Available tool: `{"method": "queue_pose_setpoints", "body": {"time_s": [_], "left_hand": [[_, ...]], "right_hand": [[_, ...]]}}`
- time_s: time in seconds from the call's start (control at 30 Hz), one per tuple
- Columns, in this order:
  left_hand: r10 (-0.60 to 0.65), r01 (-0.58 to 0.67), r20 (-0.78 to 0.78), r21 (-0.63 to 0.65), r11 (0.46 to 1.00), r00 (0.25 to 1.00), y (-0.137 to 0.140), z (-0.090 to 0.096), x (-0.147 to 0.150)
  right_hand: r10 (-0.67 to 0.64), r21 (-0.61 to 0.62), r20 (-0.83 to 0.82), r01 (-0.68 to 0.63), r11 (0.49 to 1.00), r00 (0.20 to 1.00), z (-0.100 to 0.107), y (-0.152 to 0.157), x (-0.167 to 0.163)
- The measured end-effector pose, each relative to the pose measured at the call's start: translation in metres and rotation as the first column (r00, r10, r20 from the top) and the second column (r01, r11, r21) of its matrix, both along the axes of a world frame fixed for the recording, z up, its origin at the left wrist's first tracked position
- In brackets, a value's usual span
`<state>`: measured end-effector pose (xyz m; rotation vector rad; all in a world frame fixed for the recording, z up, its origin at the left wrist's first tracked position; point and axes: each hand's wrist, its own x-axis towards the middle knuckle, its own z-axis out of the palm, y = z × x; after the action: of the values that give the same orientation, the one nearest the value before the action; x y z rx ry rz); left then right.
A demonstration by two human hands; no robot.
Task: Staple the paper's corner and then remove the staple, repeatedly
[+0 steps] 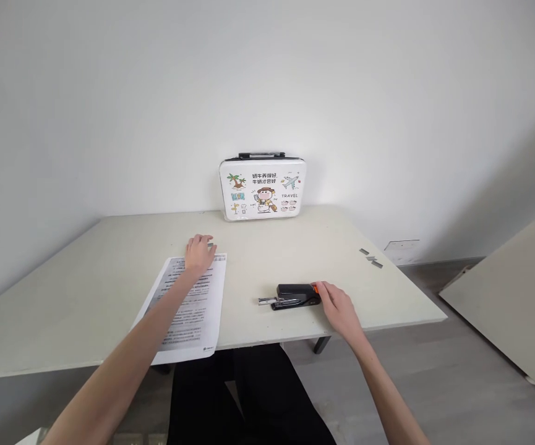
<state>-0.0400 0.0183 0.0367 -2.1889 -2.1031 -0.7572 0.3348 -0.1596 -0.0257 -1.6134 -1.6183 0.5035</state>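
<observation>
My left hand (198,253) rests over the top edge of a printed paper stack (190,315). A small grey strip of staples (210,245) shows between its thumb and forefinger. My right hand (339,304) is closed on the rear end of a black stapler (297,293), beside an orange part. The stapler lies on the table with its silver staple tray (267,301) sticking out at the left end. The paper's lower edge hangs past the table's front edge, and my left forearm covers part of its text.
A white cartoon-printed case (263,190) with a black handle stands at the back against the wall. Several grey staple strips (372,258) lie near the right edge of the white table (258,259). A white panel (513,296) stands on the floor at the right.
</observation>
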Motion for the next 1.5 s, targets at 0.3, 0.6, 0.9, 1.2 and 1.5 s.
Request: {"method": "queue_pose_setpoints", "body": {"time_s": [0.3,0.6,0.9,1.2,1.5], "left_hand": [[0.099,-0.102,-0.041,-0.1,0.99,0.994,0.017,-0.004,-0.016],[-0.33,0.333,0.08,-0.028,0.942,0.94,-0.048,0.026,0.045],[-0.565,0.607,0.303,-0.06,0.792,0.767,-0.144,0.019,0.08],[-0.546,0.57,0.197,-0.097,0.816,0.814,-0.164,0.003,0.093],[-0.528,0.551,0.213,-0.067,0.832,0.822,-0.168,-0.003,0.093]], "right_hand": [[-0.002,0.002,0.023,0.002,1.0,1.0,0.005,-0.002,-0.002],[-0.004,0.027,0.011,0.003,1.0,1.0,0.004,-0.001,-0.003],[0.014,0.006,-0.012,-0.014,1.0,1.0,0.007,-0.003,-0.003],[-0.001,0.023,0.007,0.001,1.0,1.0,0.004,-0.003,-0.002],[0.01,0.025,0.008,-0.01,1.0,1.0,0.004,-0.002,-0.001]]}}
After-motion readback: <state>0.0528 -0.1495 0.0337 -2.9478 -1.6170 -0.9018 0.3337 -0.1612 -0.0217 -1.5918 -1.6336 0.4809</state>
